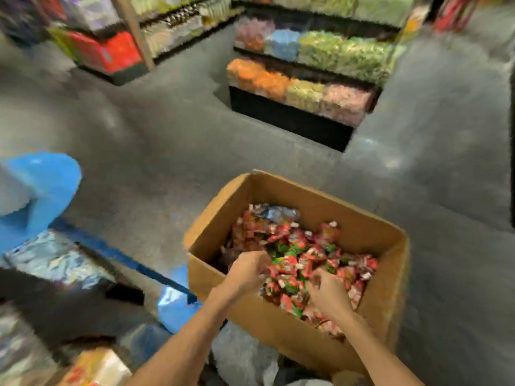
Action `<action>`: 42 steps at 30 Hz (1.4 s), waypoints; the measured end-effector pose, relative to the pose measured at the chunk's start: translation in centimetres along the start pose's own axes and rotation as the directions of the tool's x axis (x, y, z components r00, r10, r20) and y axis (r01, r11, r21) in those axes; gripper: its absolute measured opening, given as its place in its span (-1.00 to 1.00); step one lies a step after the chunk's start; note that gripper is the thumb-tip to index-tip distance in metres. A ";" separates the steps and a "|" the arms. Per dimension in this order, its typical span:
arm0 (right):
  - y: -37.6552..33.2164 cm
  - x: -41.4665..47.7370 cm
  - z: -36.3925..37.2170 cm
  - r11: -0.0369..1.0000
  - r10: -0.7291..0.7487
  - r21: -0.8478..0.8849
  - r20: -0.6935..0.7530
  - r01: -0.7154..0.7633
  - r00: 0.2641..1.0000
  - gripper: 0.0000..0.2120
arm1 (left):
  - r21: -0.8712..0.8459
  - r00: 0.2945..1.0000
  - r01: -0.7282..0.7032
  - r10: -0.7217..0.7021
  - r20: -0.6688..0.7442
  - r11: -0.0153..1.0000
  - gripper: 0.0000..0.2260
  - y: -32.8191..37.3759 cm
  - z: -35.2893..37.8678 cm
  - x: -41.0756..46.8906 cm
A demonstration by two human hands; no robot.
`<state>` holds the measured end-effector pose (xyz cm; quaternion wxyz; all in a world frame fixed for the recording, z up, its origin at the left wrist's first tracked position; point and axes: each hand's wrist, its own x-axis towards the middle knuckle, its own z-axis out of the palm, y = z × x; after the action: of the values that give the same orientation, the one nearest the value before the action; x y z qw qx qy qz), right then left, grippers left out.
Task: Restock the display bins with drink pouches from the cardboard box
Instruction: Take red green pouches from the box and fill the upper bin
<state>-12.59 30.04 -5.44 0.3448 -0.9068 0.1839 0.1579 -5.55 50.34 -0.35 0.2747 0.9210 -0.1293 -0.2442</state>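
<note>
The head camera looks down into the cardboard box (278,327), right in front of the person. The left hand (248,270) and right hand (327,292) curl around a bunch of drink pouches (292,270) between them. The display bins (301,90) stand far ahead, across the floor.

Box (267,325): top is standing open to you, walls fencing it, pouches (306,254) filling the bottom. Floor (156,135): lying open toward the bins (303,89). Blue clutter (41,185): crowding your left.
</note>
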 end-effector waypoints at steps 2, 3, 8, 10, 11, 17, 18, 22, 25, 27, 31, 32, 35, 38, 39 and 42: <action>2.8 1.8 0.4 0.995 0.093 -0.049 0.074 -0.089 0.993 -0.75 | 0.074 0.984 0.111 -0.120 0.130 0.991 -0.81 -1.3 2.1 3.2; 4.1 2.7 0.7 0.988 0.138 -0.085 0.124 -0.128 0.983 -0.73 | 0.092 0.971 0.142 -0.157 0.179 0.986 -0.79 -1.8 3.0 4.5; 8.5 6.9 1.8 0.944 0.313 -0.192 0.269 -0.268 0.911 -0.60 | 0.159 0.912 0.231 -0.271 0.307 0.960 -0.77 -3.6 6.6 9.1; 9.5 8.5 2.4 0.924 0.365 -0.226 0.289 -0.307 0.885 -0.56 | 0.133 0.896 0.262 -0.292 0.334 0.956 -0.80 -4.9 8.7 10.8; 10.0 9.4 2.9 0.915 0.391 -0.228 0.306 -0.332 0.868 -0.57 | 0.127 0.879 0.302 -0.327 0.347 0.945 -0.79 -5.5 9.9 11.8; 11.8 13.6 7.9 0.859 0.495 -0.097 0.407 -0.502 0.767 -0.63 | -0.156 0.710 0.690 -0.620 0.335 0.706 -0.71 -6.6 15.5 17.5; 11.7 14.2 8.8 0.851 0.502 -0.073 0.403 -0.520 0.766 -0.59 | -0.258 0.658 0.752 -0.662 0.359 0.607 -0.73 -6.9 16.5 18.2; 11.5 16.6 11.7 0.706 0.618 0.085 0.411 -0.703 0.670 -0.25 | -0.457 0.487 0.830 -0.814 0.317 0.319 -0.35 -7.8 19.8 19.8; 11.0 17.9 13.7 0.560 0.685 0.175 0.452 -0.810 0.572 0.00 | -0.504 0.411 0.820 -0.892 0.189 0.271 -0.26 -7.6 20.4 20.4; 10.5 18.3 15.0 0.463 0.733 0.224 0.447 -0.857 0.513 0.06 | -0.490 0.412 0.822 -0.898 0.156 0.291 -0.33 -8.2 20.8 20.5; 9.9 18.9 16.8 0.318 0.812 0.311 0.398 -0.896 0.427 0.08 | -0.443 0.478 0.821 -0.858 0.188 0.360 -0.60 -9.4 20.0 19.8; 9.9 19.0 16.9 0.314 0.810 0.310 0.405 -0.897 0.423 0.06 | -0.428 0.498 0.820 -0.842 0.208 0.379 -0.64 -9.5 19.5 19.6; 10.3 19.3 17.5 0.334 0.806 0.278 0.411 -0.901 0.426 -0.10 | -0.253 0.594 0.802 -0.767 0.240 0.542 -0.74 -9.6 18.3 19.1; 10.6 19.6 18.0 0.328 0.813 0.283 0.401 -0.901 0.422 -0.37 | 0.011 0.779 0.587 -0.568 0.265 0.809 -0.83 -9.5 17.8 19.6; 10.6 19.6 18.1 0.320 0.807 0.300 0.411 -0.899 0.424 -0.44 | 0.082 0.836 0.477 -0.481 0.265 0.875 -0.82 -9.7 17.9 20.1; 11.1 19.3 17.6 0.343 0.793 0.305 0.412 -0.888 0.448 -0.48 | 0.318 0.903 0.103 -0.223 0.368 0.943 -0.75 -10.0 18.2 22.1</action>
<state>-3.26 30.01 -32.23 0.4416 -0.5425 0.6242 0.3480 4.72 42.20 -27.66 0.0826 0.8896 -0.1387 -0.4272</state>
